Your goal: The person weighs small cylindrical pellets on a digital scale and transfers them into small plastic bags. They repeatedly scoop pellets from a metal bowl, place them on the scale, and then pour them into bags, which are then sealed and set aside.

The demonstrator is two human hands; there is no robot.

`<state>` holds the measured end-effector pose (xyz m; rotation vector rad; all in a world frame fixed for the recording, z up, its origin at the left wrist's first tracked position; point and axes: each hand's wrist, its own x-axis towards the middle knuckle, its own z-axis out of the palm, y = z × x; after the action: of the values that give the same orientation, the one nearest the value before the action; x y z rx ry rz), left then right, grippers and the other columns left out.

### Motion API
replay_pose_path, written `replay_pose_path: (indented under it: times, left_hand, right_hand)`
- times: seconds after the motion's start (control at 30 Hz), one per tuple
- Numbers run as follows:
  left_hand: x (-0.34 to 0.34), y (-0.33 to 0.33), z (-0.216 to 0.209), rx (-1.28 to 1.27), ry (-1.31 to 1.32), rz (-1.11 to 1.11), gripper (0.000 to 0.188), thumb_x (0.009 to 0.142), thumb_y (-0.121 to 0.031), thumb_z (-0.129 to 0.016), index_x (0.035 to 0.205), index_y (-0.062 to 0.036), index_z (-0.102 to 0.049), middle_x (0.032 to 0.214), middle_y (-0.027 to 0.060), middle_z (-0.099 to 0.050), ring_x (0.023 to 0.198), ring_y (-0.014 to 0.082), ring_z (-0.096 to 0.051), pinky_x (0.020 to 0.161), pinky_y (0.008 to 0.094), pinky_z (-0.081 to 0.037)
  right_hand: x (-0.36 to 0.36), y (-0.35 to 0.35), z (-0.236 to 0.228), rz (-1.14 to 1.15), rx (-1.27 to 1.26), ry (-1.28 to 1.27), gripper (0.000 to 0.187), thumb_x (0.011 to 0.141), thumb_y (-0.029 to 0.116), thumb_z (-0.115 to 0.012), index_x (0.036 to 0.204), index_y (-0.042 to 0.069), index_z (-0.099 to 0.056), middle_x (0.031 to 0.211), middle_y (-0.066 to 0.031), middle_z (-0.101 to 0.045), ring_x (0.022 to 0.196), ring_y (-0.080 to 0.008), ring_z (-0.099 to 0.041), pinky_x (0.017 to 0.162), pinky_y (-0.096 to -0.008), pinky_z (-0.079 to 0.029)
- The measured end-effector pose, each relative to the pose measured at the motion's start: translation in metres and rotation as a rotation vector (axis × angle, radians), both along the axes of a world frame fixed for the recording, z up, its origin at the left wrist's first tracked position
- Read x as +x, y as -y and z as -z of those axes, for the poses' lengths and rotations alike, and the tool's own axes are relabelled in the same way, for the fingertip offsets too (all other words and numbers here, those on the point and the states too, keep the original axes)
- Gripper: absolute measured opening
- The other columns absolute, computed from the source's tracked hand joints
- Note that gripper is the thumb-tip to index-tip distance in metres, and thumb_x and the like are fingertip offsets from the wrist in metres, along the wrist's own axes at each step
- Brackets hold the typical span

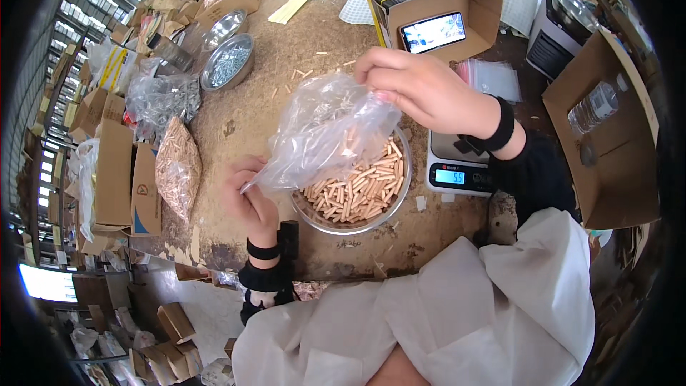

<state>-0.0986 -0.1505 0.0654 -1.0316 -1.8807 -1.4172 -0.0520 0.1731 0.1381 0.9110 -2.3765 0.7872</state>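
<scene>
Both my hands hold a clear plastic bag [314, 125] by its ends, above a round metal bowl [343, 227]. Short wooden dowels [361, 189] fill the bowl, and the bag hides its far part. My right hand [421, 89] pinches the bag's upper right end, fingers closed. Lower down at the left, my left hand [250, 189] has its fingers closed on the bag's other corner. Whether any dowels are inside the bag, I cannot tell. Right of the bowl, under my right forearm, is a digital scale [457, 177] with a lit display.
A full bag of dowels [177, 170] lies at the left. Beyond it stand metal bowls of screws [229, 63]. A phone [434, 32] leans inside a cardboard box [475, 18] at the back, near small clear bags [493, 80]. An open carton [614, 164] flanks the right side.
</scene>
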Motion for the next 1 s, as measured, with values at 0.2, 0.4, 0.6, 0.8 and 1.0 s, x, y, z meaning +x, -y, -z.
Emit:
replay_pose_path:
  times: [0.2,0.4,0.6,0.8,1.0]
  left_hand:
    - [0.009,0.008,-0.011,-0.228,0.076,-0.054,0.018,0.090,-0.012,-0.054,0.104,-0.0004,-0.053,0.108,0.0173,-0.060,0.104,0.0286,-0.056,0.100,0.0408,-0.037]
    - [0.037,-0.002,-0.049,-0.527,-0.118,-0.189,0.041,0.079,-0.022,-0.070,0.112,-0.0027,-0.056,0.109,0.0141,-0.060,0.106,0.0307,-0.056,0.109,0.0492,-0.030]
    - [0.027,-0.007,-0.052,-0.720,-0.130,-0.283,0.021,0.078,-0.009,-0.069,0.097,-0.0053,-0.062,0.091,0.0103,-0.059,0.092,0.0296,-0.058,0.109,0.0507,-0.030]
    - [0.023,-0.010,-0.060,-0.550,-0.177,-0.209,0.005,0.082,-0.004,-0.063,0.087,-0.0041,-0.061,0.086,0.0097,-0.059,0.089,0.0288,-0.058,0.107,0.0504,-0.034]
    - [-0.005,-0.024,-0.063,-0.261,-0.047,-0.003,0.018,0.081,-0.014,-0.069,0.094,-0.0027,-0.064,0.093,0.0092,-0.063,0.094,0.0274,-0.058,0.100,0.0431,-0.038]
  right_hand:
    - [-0.013,0.031,-0.009,-0.062,0.024,-0.186,0.013,0.091,0.018,-0.059,0.094,0.005,-0.058,0.100,-0.0087,-0.056,0.088,-0.0317,-0.060,0.072,-0.0403,-0.050]
    - [-0.015,0.036,-0.007,-0.102,-0.045,-0.085,0.013,0.090,0.018,-0.060,0.091,0.006,-0.061,0.099,-0.0082,-0.058,0.089,-0.0310,-0.062,0.071,-0.0412,-0.050]
    - [-0.012,0.026,-0.006,-0.111,-0.126,-0.026,0.011,0.092,0.014,-0.058,0.093,0.003,-0.061,0.104,-0.0085,-0.061,0.090,-0.0296,-0.062,0.076,-0.0379,-0.049]
    - [0.002,0.004,0.005,0.006,-0.078,0.017,0.006,0.090,0.005,-0.057,0.092,0.001,-0.060,0.108,-0.0126,-0.061,0.096,-0.0309,-0.062,0.081,-0.0378,-0.049]
    - [0.003,-0.006,0.022,0.220,-0.086,-0.031,0.007,0.090,0.005,-0.058,0.095,0.004,-0.062,0.103,-0.0081,-0.061,0.088,-0.0310,-0.062,0.074,-0.0371,-0.050]
